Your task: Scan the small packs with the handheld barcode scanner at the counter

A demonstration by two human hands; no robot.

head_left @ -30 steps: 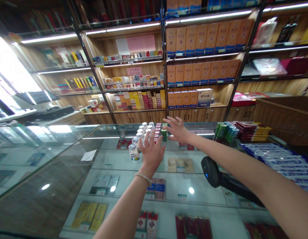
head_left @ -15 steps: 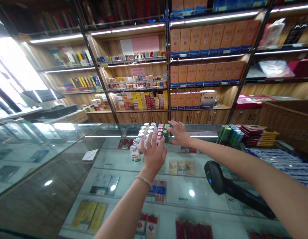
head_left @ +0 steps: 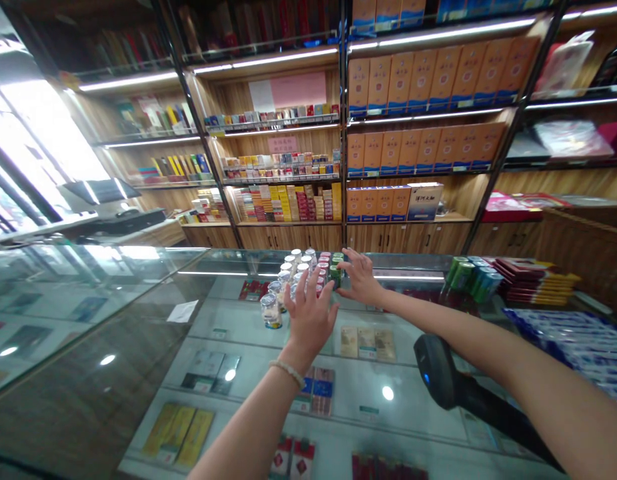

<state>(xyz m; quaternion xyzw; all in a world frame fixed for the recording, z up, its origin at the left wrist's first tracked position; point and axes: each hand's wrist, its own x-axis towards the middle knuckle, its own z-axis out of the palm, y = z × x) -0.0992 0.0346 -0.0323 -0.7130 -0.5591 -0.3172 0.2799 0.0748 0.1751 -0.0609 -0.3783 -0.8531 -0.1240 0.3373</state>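
Left hand (head_left: 308,313), one: I am holding it open, fingers spreading over the near side of the can group; whether the fingertips are touching lids, I am not able to tell. Bracelet (head_left: 287,373), pale, circling its wrist.

Right hand (head_left: 359,279), one: I am holding it open, fingers and thumb curving beside the green cans (head_left: 335,275); contact is staying unclear to me. I am seeing nothing lifted in either hand.

Can group: standing close to the far edge of the counter (head_left: 338,373). White-lidded cans (head_left: 271,313) are forming the left part, pink-lidded cans (head_left: 324,265) the middle, green cans the right.

Progress, by my judgement: the group is looking mostly squared up, the types standing in close rows; the white rows are running a little slantwise and may be wanting straightening.

Scanner (head_left: 436,373), black, blue light showing: lying toward the right edge, beneath the right forearm. Green and blue cans (head_left: 471,277), separate lot: standing near the far right corner.

Lettering: the white-and-blue box (head_left: 424,202) on the back shelf is carrying four dark characters, apparently 洋河大曲. Orange boxes (head_left: 401,80) and the pink sign (head_left: 283,145) are bearing characters too small for me. Can labels: unreadable.
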